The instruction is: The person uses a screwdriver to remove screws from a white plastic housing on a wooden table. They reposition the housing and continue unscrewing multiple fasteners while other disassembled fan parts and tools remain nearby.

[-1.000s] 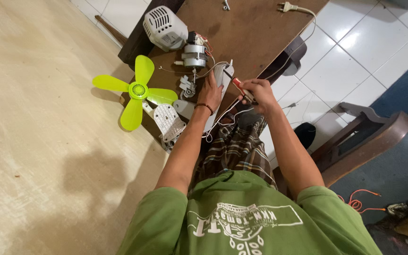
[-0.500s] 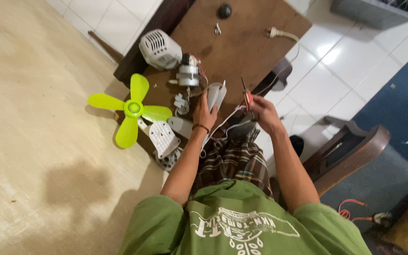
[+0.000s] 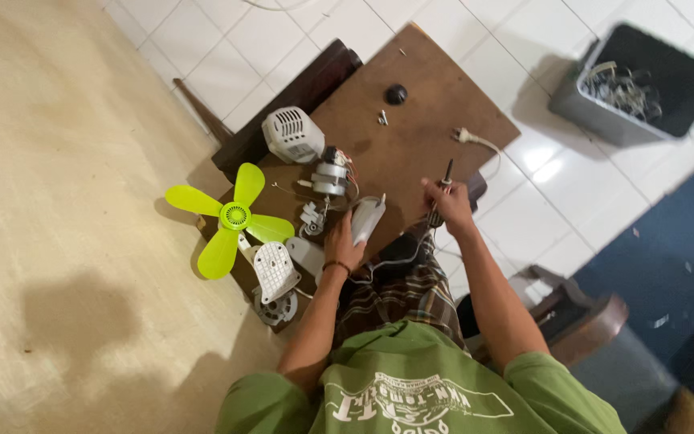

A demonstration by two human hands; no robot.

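Fingers of the left hand (image 3: 342, 245) wrap the white housing (image 3: 367, 219), steadying it on the brown board (image 3: 411, 137), while the right hand (image 3: 446, 205) grips what looks like a soldering iron (image 3: 441, 193) upright, tip clear of the parts.

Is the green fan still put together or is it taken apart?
Taken apart. The green fan blade lies alone at the board's edge, while the motor and white cover sit separately nearby.

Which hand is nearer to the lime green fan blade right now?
Left. The left hand grips a white plastic housing just right of the lime green fan blade. The right hand, holding a dark-handled tool, sits farther right across the brown wooden board.
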